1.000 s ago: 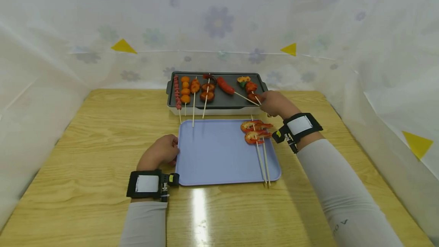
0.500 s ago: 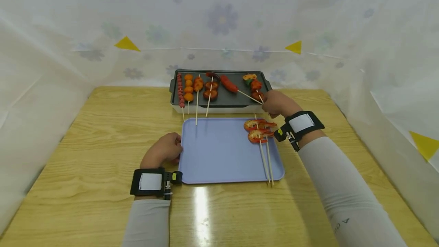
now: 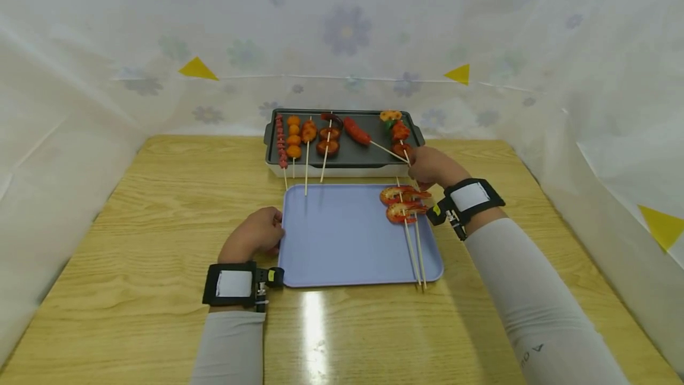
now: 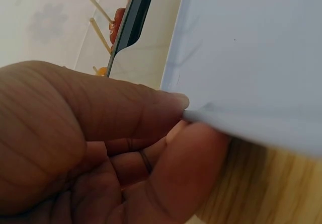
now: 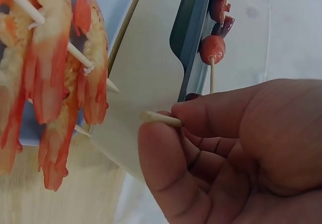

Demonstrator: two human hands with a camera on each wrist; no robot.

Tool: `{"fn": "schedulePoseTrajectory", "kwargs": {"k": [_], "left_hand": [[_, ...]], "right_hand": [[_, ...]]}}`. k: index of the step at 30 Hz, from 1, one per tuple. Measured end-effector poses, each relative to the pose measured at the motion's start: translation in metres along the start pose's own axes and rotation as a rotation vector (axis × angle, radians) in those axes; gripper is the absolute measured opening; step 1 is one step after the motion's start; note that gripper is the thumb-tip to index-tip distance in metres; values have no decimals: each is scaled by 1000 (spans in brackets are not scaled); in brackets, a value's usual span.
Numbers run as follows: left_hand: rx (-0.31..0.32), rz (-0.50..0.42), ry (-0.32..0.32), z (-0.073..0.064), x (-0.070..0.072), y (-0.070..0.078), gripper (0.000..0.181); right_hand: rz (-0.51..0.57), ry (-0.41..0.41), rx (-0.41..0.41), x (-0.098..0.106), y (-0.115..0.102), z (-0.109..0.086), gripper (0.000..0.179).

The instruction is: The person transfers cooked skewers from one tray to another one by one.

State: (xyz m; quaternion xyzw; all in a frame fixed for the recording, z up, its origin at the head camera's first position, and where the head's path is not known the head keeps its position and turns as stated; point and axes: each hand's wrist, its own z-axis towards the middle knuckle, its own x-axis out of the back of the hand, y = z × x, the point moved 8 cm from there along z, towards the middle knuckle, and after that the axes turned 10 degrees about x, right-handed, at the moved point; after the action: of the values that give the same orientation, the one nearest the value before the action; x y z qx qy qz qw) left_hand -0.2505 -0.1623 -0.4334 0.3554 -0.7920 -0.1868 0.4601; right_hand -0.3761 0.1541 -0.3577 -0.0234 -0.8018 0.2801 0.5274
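In the head view my left hand is at the left rim of a pale blue tray. The left wrist view shows its thumb and a finger pinching the tray's edge. My right hand is at the front right corner of a dark grill plate. Between thumb and finger it pinches the stick of a mixed skewer with orange, green and red-brown pieces, which lies over the plate. Two shrimp skewers lie on the tray's right side, their sticks crossing the front rim.
Across the plate lie a thin pink skewer, an orange ball skewer, a browned meat skewer, a round brown-slice skewer and a red sausage skewer. Flowered sheeting encloses the wooden table.
The head view shifted slightly at first. Since then my right hand has lowered a little, and the mixed skewer has straightened, its top piece slightly farther back. My left hand stays on the tray.
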Motion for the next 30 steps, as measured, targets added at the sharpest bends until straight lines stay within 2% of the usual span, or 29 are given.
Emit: {"fn": "schedulePoseTrajectory", "kwargs": {"k": [9,13,20,27,30], "left_hand": [[-2,8,1,0,0,-1,27],[-1,6,1,1,-1,-1,28],[-3,8,5,-1,1,-2,27],[0,-4,4,1,1,-2,28],[2,-10,2,1,1,-2,28]], "right_hand": [[21,43,47,-6,5,-1,8],[18,86,56,-6,9,-2,8],[-65,244,103,-1,10,-6,7],[20,390,113,-4,15,-18,9],[7,460,143,-6,14,-24,9]]}}
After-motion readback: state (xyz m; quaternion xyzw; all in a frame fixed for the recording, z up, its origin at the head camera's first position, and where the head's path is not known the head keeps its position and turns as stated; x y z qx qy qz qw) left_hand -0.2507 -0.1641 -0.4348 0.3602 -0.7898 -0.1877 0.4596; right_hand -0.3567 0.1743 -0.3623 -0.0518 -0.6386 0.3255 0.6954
